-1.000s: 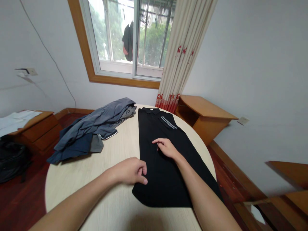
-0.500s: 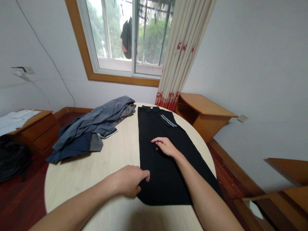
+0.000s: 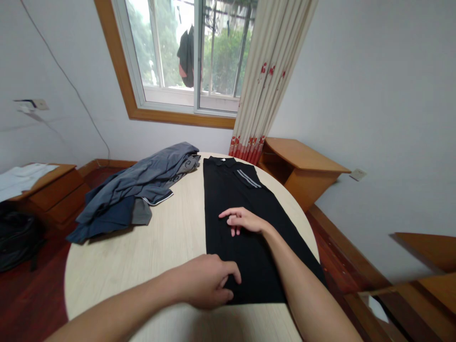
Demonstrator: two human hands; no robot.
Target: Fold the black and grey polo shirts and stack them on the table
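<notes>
Left hand [image 3: 210,281] half-curled, grip unclear, and right hand [image 3: 245,221] loosely open rest over a shirt [image 3: 248,251], likely soft, best pinched at its six-o'clock hem [image 3: 263,300].

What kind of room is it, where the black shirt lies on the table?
It is probably a room in a home, perhaps a bedroom. A flower-patterned curtain hangs beside the window, a wooden drawer cabinet stands at the left, and everyday clothes lie on the round table.

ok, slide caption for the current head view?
Left hand and right hand over a black shirt on a pale round table, rumpled clothes to the shirt's left.
</notes>
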